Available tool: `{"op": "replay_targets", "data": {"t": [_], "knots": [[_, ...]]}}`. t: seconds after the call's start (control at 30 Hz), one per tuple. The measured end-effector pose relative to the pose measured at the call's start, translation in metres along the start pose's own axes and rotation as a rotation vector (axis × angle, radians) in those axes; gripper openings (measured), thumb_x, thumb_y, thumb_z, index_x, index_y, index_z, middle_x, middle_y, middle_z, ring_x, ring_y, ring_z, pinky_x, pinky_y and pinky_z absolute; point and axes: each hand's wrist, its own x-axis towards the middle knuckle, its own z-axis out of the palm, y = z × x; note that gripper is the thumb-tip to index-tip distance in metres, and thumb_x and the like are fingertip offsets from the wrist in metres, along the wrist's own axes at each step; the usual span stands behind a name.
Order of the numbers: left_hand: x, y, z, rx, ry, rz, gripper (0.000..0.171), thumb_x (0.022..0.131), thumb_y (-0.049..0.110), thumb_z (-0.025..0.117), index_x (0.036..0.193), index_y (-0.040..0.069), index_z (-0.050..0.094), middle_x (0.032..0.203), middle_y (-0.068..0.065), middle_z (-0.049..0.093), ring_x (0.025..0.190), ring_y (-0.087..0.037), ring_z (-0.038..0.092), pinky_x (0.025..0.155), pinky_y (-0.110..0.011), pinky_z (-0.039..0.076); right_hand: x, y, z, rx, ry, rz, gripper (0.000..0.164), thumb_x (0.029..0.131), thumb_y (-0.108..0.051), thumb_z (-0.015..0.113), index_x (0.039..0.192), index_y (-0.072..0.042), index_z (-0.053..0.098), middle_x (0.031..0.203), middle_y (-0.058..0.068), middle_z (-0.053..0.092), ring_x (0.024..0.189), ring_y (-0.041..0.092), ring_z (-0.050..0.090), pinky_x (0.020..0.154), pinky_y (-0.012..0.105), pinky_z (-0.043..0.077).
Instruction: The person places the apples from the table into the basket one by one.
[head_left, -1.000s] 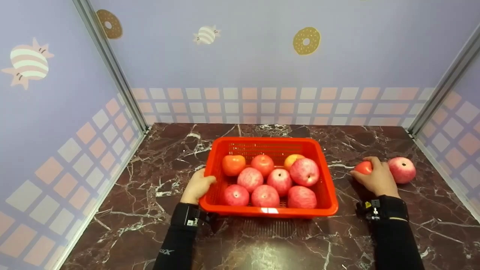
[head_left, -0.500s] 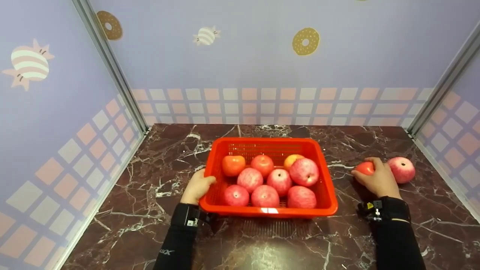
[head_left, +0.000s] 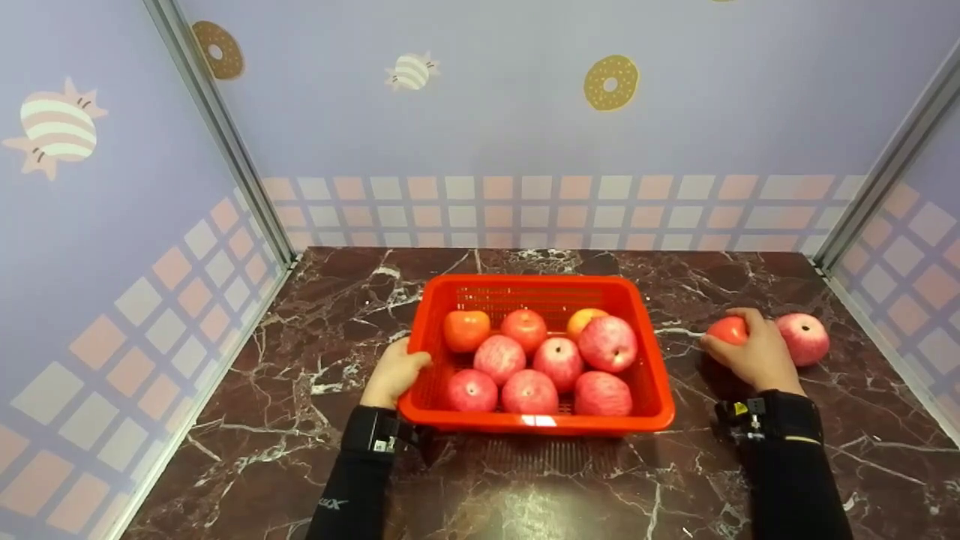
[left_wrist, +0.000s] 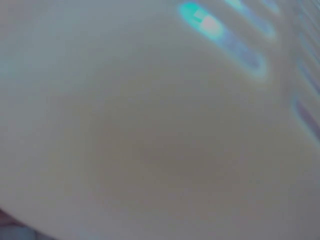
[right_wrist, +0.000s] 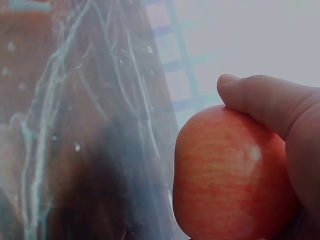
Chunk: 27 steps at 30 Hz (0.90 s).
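A red plastic basket (head_left: 536, 427) stands mid-table, holding several pink-red apples (head_left: 531, 391) and a few orange-red fruits (head_left: 466, 331) at the back. My left hand (head_left: 395, 373) grips its left rim, the thumb hooked over the edge. The left wrist view is a close blur with slots at the upper right. To the right of the basket, my right hand (head_left: 759, 355) holds a red-orange apple (right_wrist: 232, 175) between thumb and fingers. In the right wrist view the thumb lies along the apple's top; the other fingers are mostly hidden.
Another pink apple (head_left: 802, 340) sits just right of my right hand. The dark marbled table (head_left: 315, 465) is bounded by patterned panels (head_left: 495, 135) at the back and both sides, with metal posts at the corners.
The right hand with its apple has shifted very slightly, the apple now showing a little higher. The left hand and the basket have stayed in place.
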Motion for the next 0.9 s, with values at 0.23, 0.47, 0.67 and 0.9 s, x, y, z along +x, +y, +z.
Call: {"op": "replay_targets", "data": {"t": [0.23,0.47,0.67,0.9], "knots": [[-0.010,0.015,0.000,0.006,-0.027,-0.008,0.037,0.076,-0.008,0.050,0.112,-0.015,0.055,0.104,-0.028,0.061,0.094,-0.042,0.061,0.074,-0.039,0.054,0.000,-0.008,-0.005,0.013,0.020,-0.033,0.074,0.083,-0.046,0.073,0.134,0.001,0.045,0.118,0.033,0.046,0.105,0.046,0.047,0.086,0.061,0.042],[-0.010,0.013,-0.001,0.006,-0.029,-0.004,0.038,0.077,-0.008,0.050,0.113,-0.016,0.054,0.103,-0.027,0.061,0.093,-0.042,0.061,0.075,-0.043,0.054,0.000,-0.023,-0.012,0.011,0.057,-0.071,0.073,0.084,-0.044,0.073,0.136,0.000,0.046,0.119,0.034,0.046,0.105,0.046,0.045,0.084,0.061,0.041],[0.000,0.000,0.000,0.005,-0.002,0.015,0.035,0.075,-0.006,0.051,0.109,-0.012,0.057,0.099,-0.024,0.062,0.084,-0.033,0.063,0.070,-0.038,0.054,-0.003,-0.042,-0.021,0.020,0.063,-0.078,0.073,0.084,-0.045,0.073,0.137,-0.001,0.045,0.121,0.033,0.043,0.107,0.045,0.044,0.084,0.060,0.041],[0.000,-0.002,0.001,0.009,0.001,0.033,0.032,0.074,-0.006,0.050,0.105,-0.012,0.057,0.094,-0.024,0.062,0.077,-0.028,0.062,0.067,-0.035,0.053,-0.011,-0.068,-0.031,0.033,0.101,-0.114,0.070,0.084,-0.043,0.074,0.137,-0.006,0.048,0.122,0.030,0.043,0.107,0.044,0.046,0.084,0.059,0.041]]}}
